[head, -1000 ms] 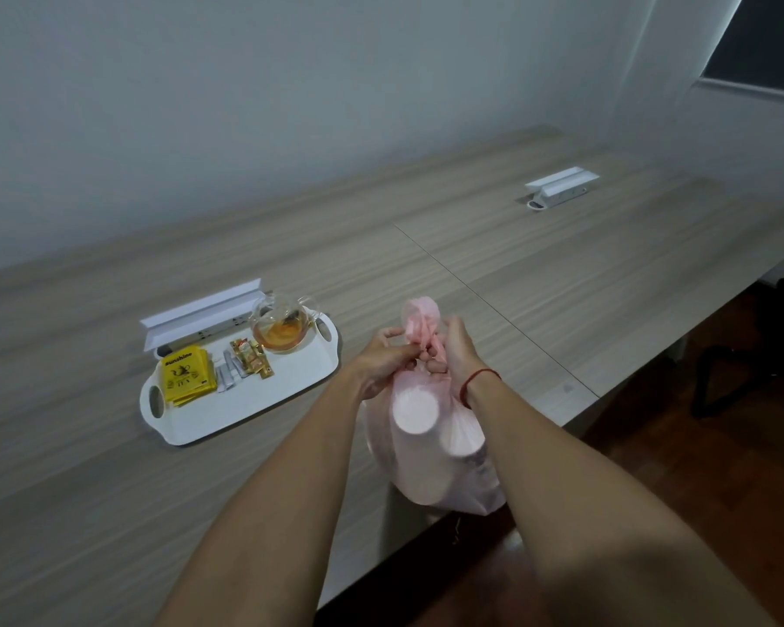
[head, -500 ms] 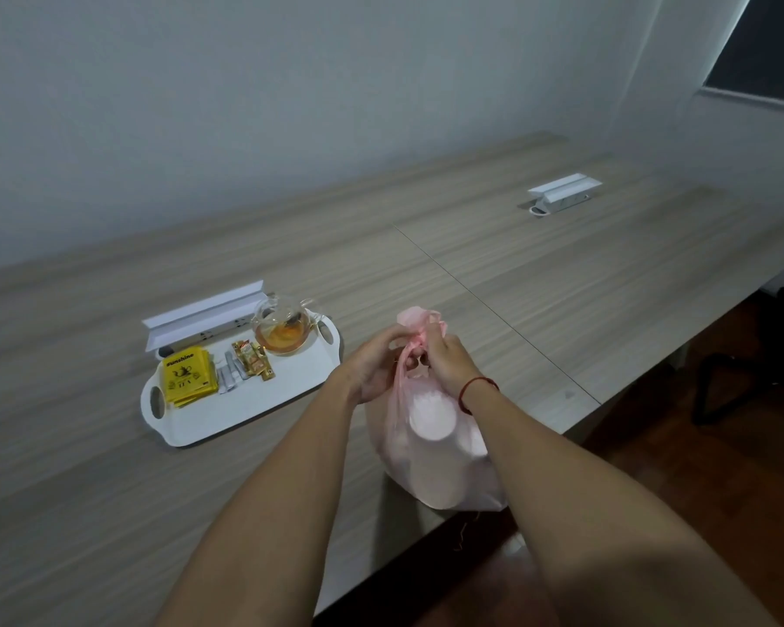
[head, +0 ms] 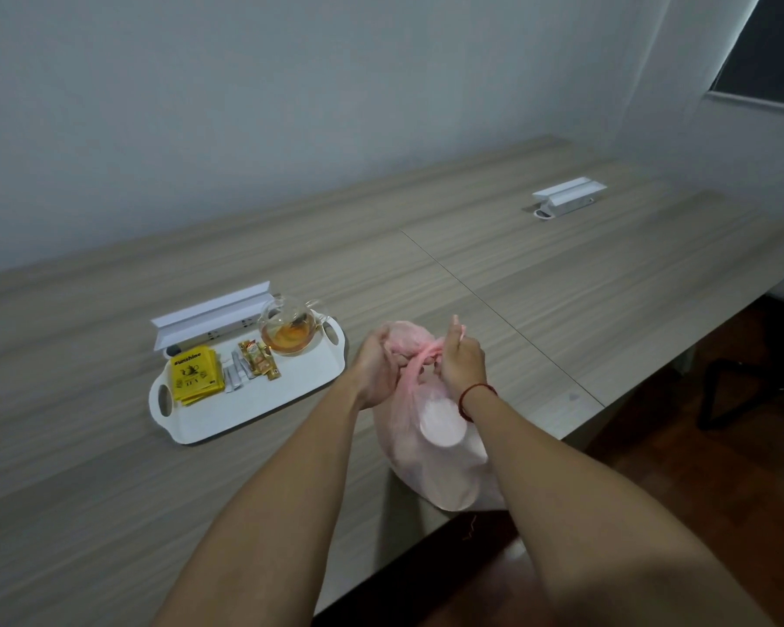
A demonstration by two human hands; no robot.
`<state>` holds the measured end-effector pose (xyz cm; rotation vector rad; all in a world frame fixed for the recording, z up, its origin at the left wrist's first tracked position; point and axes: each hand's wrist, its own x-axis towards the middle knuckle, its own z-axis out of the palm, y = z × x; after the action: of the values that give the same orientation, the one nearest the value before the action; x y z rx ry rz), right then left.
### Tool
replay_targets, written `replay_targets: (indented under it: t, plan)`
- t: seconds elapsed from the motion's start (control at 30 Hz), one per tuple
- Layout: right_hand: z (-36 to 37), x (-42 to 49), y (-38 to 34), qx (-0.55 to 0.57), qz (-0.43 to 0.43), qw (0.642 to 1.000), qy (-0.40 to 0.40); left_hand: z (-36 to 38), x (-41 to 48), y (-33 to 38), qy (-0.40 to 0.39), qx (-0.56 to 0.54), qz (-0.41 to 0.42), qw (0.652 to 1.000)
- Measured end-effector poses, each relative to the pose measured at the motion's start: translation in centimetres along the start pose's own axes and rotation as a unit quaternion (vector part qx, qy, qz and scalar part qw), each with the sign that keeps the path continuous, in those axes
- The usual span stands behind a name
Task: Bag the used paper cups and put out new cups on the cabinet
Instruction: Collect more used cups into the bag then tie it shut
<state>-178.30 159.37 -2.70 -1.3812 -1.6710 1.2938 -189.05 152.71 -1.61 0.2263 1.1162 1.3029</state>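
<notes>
You had a pale pink, see-through plastic bag with white paper cups inside, a red cord bracelet, a white tray, yellow tea packets, amber tea in a clear glass teapot, and a light, wood-grained worktop.

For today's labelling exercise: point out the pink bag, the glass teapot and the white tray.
pink bag [head: 431,477], head view, lower body of the bag.
glass teapot [head: 288,331], head view, its tea-filled belly.
white tray [head: 254,402], head view, bare floor near its front rim.

"sunshine" printed in black on the yellow packet, smaller print beneath it unreadable
</notes>
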Motion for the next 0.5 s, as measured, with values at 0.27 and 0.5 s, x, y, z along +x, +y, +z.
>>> replay_targets:
  t: [0.27,0.5]
  plan:
    - [-0.36,0.68,-0.85,0.130,0.136,0.981,-0.051,-0.23,-1.16,0.62,-0.114,0.113,-0.001,0.987]
    - [-0.60,0.94,-0.63,0.058,0.068,0.994,-0.059,0.26,-0.98,-0.13,0.096,0.297,0.091,0.946]
